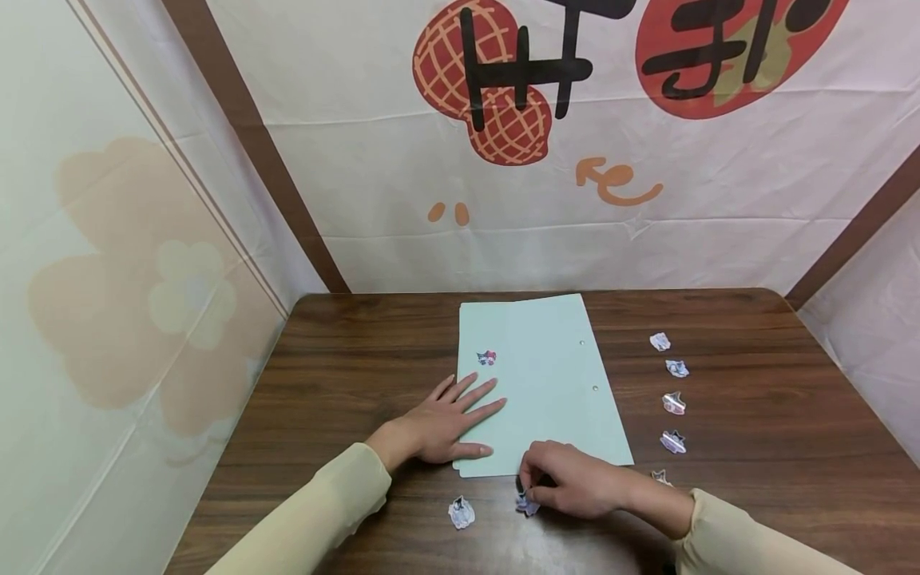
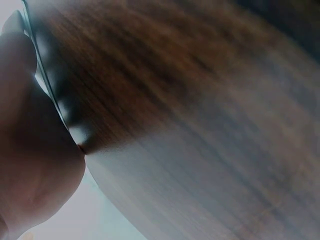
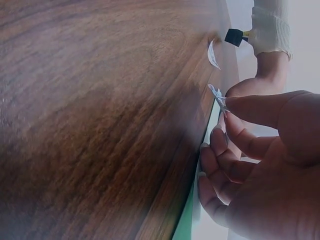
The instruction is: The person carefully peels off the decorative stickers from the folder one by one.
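Observation:
My left hand [image 1: 449, 423] rests with fingers spread on the lower left of a pale green folder [image 1: 546, 375], which lies on the wooden table. A small sticker of pink and blue figures [image 1: 486, 358] sits on the folder, beyond those fingertips. Near the folder's front edge, my right hand [image 1: 568, 479] pinches a small cut-out sticker [image 1: 527, 503] between thumb and index finger. In the right wrist view, the pinched sticker [image 3: 218, 98] is seen nearly edge-on. Another sticker [image 1: 461, 512] lies on the table to its left.
Along the right side of the table [image 1: 345, 367] runs a column of several loose stickers [image 1: 673, 402], one partly hidden by the right wrist. Two small round studs [image 1: 595, 388] show near the folder's right edge. A printed cloth [image 1: 359, 160] hangs behind the table.

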Demonstrator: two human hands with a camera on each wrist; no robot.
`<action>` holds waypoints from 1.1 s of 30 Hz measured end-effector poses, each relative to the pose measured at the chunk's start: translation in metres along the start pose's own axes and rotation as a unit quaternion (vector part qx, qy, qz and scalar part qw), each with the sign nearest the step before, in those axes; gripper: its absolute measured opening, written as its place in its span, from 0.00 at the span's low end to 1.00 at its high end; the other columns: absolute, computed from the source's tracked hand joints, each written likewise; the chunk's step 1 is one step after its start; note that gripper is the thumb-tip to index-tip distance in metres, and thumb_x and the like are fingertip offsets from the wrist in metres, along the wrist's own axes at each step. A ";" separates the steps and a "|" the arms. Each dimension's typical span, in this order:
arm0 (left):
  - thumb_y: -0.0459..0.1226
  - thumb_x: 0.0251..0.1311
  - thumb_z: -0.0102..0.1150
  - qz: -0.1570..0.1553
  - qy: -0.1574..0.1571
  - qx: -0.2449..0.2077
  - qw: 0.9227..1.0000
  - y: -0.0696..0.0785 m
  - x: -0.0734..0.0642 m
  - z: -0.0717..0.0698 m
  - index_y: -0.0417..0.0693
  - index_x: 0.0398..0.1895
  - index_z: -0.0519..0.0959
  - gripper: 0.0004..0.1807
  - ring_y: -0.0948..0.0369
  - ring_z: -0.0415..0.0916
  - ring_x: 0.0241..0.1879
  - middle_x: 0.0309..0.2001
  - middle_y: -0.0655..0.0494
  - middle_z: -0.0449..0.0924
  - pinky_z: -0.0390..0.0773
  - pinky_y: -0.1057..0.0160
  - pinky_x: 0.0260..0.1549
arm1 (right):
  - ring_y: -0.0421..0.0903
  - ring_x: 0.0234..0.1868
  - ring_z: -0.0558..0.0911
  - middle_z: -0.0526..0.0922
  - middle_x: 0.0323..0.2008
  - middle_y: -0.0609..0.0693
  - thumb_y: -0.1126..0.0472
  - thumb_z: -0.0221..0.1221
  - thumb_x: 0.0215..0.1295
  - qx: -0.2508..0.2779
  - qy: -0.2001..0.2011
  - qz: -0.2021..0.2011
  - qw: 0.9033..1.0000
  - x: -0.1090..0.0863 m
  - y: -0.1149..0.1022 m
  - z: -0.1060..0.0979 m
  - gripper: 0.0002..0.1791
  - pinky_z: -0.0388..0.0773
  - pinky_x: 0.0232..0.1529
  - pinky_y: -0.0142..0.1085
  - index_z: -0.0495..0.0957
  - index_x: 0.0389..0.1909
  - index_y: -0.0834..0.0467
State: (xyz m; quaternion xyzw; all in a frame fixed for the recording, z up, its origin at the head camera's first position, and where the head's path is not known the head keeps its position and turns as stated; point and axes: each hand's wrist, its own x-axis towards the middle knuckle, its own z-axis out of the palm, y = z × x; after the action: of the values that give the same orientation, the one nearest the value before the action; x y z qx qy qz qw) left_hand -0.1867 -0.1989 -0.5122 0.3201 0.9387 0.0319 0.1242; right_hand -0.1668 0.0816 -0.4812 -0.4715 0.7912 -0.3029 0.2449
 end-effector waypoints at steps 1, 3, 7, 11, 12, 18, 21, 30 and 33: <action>0.67 0.74 0.37 -0.001 -0.001 0.001 1.000 0.000 0.000 0.000 0.68 0.84 0.44 0.41 0.48 0.30 0.82 0.84 0.57 0.33 0.38 0.39 0.76 | 0.35 0.41 0.73 0.75 0.36 0.35 0.60 0.61 0.72 -0.007 0.001 0.000 1.000 0.000 0.000 0.000 0.06 0.71 0.46 0.32 0.76 0.34 0.46; 0.67 0.73 0.38 -0.002 -0.003 0.000 1.000 0.000 0.000 0.000 0.68 0.84 0.44 0.42 0.49 0.30 0.82 0.84 0.57 0.33 0.38 0.39 0.77 | 0.35 0.40 0.72 0.74 0.36 0.34 0.59 0.61 0.72 -0.019 0.002 -0.001 1.000 0.000 0.000 0.001 0.07 0.70 0.45 0.32 0.76 0.34 0.45; 0.69 0.73 0.36 0.002 0.004 -0.010 1.000 -0.004 0.002 0.006 0.70 0.84 0.43 0.42 0.50 0.27 0.82 0.84 0.59 0.31 0.36 0.40 0.77 | 0.34 0.39 0.70 0.73 0.35 0.35 0.60 0.62 0.71 -0.042 0.013 -0.010 0.999 0.001 0.002 0.004 0.07 0.68 0.43 0.32 0.76 0.34 0.45; 0.70 0.72 0.33 0.009 0.013 -0.017 1.000 -0.007 0.003 0.011 0.71 0.84 0.41 0.42 0.51 0.26 0.82 0.84 0.61 0.29 0.35 0.39 0.76 | 0.34 0.37 0.70 0.73 0.34 0.36 0.60 0.64 0.68 -0.079 0.033 -0.037 0.996 0.001 0.005 0.007 0.06 0.69 0.39 0.33 0.75 0.35 0.47; 0.70 0.72 0.33 0.010 0.014 -0.017 1.000 -0.007 0.003 0.012 0.71 0.84 0.41 0.42 0.51 0.26 0.82 0.84 0.61 0.29 0.35 0.39 0.76 | 0.34 0.37 0.70 0.73 0.34 0.36 0.60 0.64 0.67 -0.089 0.038 -0.040 0.995 0.002 0.005 0.008 0.07 0.69 0.39 0.34 0.76 0.35 0.47; 0.70 0.72 0.33 0.005 0.009 -0.013 1.000 -0.006 0.003 0.010 0.71 0.84 0.41 0.42 0.51 0.26 0.82 0.84 0.61 0.29 0.34 0.40 0.77 | 0.33 0.38 0.70 0.73 0.34 0.34 0.60 0.67 0.65 -0.123 0.034 -0.013 0.992 0.003 0.003 0.011 0.08 0.69 0.42 0.36 0.76 0.35 0.45; 0.70 0.72 0.34 0.004 0.004 -0.011 1.000 -0.004 0.002 0.007 0.70 0.84 0.41 0.42 0.50 0.26 0.82 0.84 0.60 0.30 0.35 0.40 0.77 | 0.33 0.38 0.69 0.73 0.34 0.34 0.59 0.68 0.65 -0.135 0.034 -0.006 0.990 0.004 0.002 0.011 0.09 0.68 0.42 0.37 0.76 0.34 0.43; 0.71 0.71 0.32 0.000 0.005 -0.006 1.000 -0.005 0.003 0.009 0.72 0.84 0.40 0.43 0.51 0.26 0.82 0.84 0.61 0.28 0.34 0.40 0.77 | 0.33 0.36 0.69 0.73 0.32 0.34 0.60 0.69 0.62 -0.143 0.042 -0.003 0.989 0.006 0.003 0.012 0.10 0.69 0.40 0.35 0.77 0.34 0.44; 0.72 0.71 0.31 0.000 0.009 -0.007 1.000 -0.006 0.003 0.010 0.72 0.84 0.40 0.43 0.52 0.26 0.82 0.84 0.62 0.28 0.35 0.40 0.77 | 0.33 0.36 0.70 0.73 0.32 0.35 0.60 0.69 0.62 -0.139 0.045 -0.001 0.989 0.006 0.002 0.011 0.11 0.69 0.40 0.35 0.77 0.37 0.46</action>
State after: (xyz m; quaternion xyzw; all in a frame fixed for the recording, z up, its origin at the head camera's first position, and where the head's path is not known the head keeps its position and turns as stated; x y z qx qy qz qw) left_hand -0.1898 -0.2016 -0.5233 0.3192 0.9394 0.0410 0.1182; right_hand -0.1634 0.0742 -0.4913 -0.4880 0.8352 -0.2107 0.1409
